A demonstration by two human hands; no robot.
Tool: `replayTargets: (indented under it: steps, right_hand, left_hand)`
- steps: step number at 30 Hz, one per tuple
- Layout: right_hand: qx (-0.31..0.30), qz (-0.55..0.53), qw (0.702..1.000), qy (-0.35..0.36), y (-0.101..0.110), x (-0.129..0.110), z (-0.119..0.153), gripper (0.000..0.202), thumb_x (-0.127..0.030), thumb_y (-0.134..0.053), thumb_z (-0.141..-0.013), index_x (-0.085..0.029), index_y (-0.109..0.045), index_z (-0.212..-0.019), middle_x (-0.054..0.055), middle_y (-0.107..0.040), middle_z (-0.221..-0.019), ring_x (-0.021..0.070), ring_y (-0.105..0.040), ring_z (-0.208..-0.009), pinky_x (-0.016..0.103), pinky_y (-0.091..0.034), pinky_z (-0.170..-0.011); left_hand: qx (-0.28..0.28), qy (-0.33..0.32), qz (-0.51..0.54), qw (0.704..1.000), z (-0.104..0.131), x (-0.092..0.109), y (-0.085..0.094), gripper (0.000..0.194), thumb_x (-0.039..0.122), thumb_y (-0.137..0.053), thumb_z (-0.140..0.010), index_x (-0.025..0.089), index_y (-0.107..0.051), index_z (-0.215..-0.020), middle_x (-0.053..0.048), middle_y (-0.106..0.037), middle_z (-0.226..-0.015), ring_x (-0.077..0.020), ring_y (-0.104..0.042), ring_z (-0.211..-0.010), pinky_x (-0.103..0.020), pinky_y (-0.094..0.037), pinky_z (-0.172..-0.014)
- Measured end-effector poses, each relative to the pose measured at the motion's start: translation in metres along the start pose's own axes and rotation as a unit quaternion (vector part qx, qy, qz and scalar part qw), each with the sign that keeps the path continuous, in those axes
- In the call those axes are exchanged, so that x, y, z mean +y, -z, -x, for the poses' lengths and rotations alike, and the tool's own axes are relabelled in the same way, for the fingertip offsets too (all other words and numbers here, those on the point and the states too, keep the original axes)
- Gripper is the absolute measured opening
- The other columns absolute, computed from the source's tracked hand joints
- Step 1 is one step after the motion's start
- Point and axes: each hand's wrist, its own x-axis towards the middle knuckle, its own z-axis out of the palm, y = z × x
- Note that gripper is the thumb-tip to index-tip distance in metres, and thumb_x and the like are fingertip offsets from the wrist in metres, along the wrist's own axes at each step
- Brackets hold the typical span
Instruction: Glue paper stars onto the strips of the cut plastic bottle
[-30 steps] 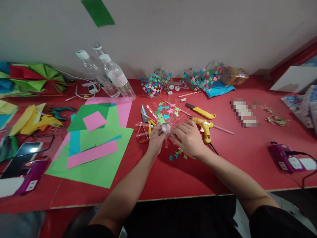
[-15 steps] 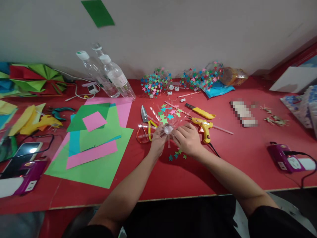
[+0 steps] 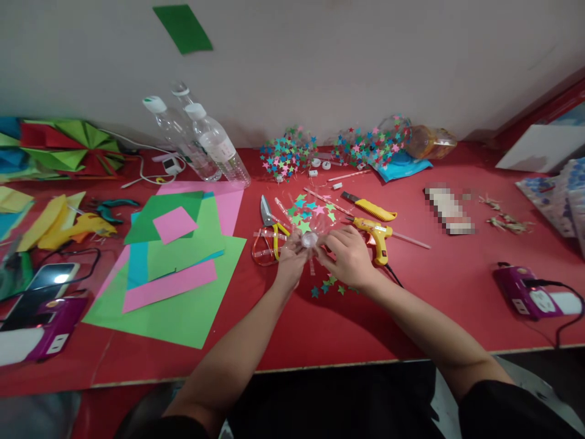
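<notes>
Between my hands is a clear plastic bottle piece (image 3: 309, 239), cut into strips that spread outward, its round part facing up. My left hand (image 3: 293, 255) grips its left side, fingers closed. My right hand (image 3: 346, 255) pinches the right side near the round part. Paper stars (image 3: 304, 225) in green, blue and pink lie just beyond, seen among the clear strips; whether they are stuck on, I cannot tell. More small stars (image 3: 326, 286) rest on the table below my right hand. Scissors (image 3: 269, 216) with red and yellow handles lie left of my left hand, partly under the strips.
Right of my hands lie a yellow glue gun (image 3: 378, 234) and a yellow utility knife (image 3: 375, 208). Star-covered decorations (image 3: 287, 155) stand at the wall. Coloured paper sheets (image 3: 183, 323), plastic bottles (image 3: 219, 146) and a phone (image 3: 43, 289) are at left. A purple power strip (image 3: 521, 292) sits right.
The round part of the bottle piece has tilted and shifted slightly left between my hands. My right fingers have moved a little over it. The rest of the table looks the same.
</notes>
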Motion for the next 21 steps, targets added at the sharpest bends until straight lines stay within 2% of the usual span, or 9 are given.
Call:
replayTargets:
  steps: [5, 10, 13, 16, 21]
  right_hand:
    - [0.015, -0.025, 1.0, -0.01, 0.007, -0.003, -0.003, 0.012, -0.021, -0.054, -0.089, -0.018, -0.059, -0.079, 0.001, -0.063, -0.066, 0.015, -0.053, -0.062, 0.031, -0.037, -0.07]
    - [0.012, -0.083, 0.995, -0.055, 0.018, -0.009, -0.006, 0.01, -0.025, -0.056, -0.089, -0.02, -0.06, -0.082, -0.001, -0.06, -0.066, 0.015, -0.054, -0.066, 0.033, -0.04, -0.079]
    - [0.013, -0.143, 0.983, -0.11, 0.023, -0.013, -0.007, 0.009, -0.026, -0.056, -0.09, -0.021, -0.062, -0.085, -0.002, -0.06, -0.067, 0.014, -0.054, -0.067, 0.034, -0.038, -0.082]
    - [0.003, -0.199, 0.969, -0.143, 0.026, -0.013, -0.008, 0.013, -0.025, -0.058, -0.09, -0.021, -0.06, -0.078, -0.001, -0.061, -0.073, 0.0145, -0.056, -0.073, 0.033, -0.038, -0.08]
    - [-0.035, -0.265, 0.954, -0.138, 0.025, -0.012, -0.009, 0.013, -0.021, -0.057, -0.09, -0.02, -0.057, -0.077, 0.0, -0.064, -0.08, 0.0154, -0.057, -0.08, 0.032, -0.038, -0.079]
  left_hand:
    - [0.012, 0.009, 0.016, 1.0, -0.004, -0.004, 0.006, 0.042, 0.023, -0.088, -0.049, 0.019, -0.062, -0.081, 0.001, -0.067, -0.08, -0.0128, -0.063, -0.074, -0.025, -0.05, -0.071]
    - [0.012, 0.016, 0.025, 0.999, -0.002, 0.001, 0.002, 0.044, 0.02, -0.089, -0.045, 0.019, -0.061, -0.079, 0.002, -0.066, -0.077, -0.0124, -0.064, -0.07, -0.026, -0.053, -0.071]
    - [0.009, 0.01, 0.025, 1.0, 0.0, 0.005, -0.002, 0.042, 0.021, -0.089, -0.045, 0.019, -0.061, -0.077, 0.003, -0.066, -0.076, -0.0118, -0.063, -0.07, -0.026, -0.053, -0.071]
    - [0.012, 0.002, 0.02, 1.0, 0.0, 0.007, -0.004, 0.04, 0.02, -0.087, -0.046, 0.019, -0.062, -0.077, 0.003, -0.066, -0.075, -0.0113, -0.063, -0.069, -0.025, -0.052, -0.071]
    - [0.028, -0.008, 0.002, 1.0, 0.0, 0.015, -0.004, 0.04, 0.019, -0.086, -0.049, 0.02, -0.066, -0.084, 0.002, -0.069, -0.076, -0.0125, -0.064, -0.069, -0.025, -0.051, -0.068]
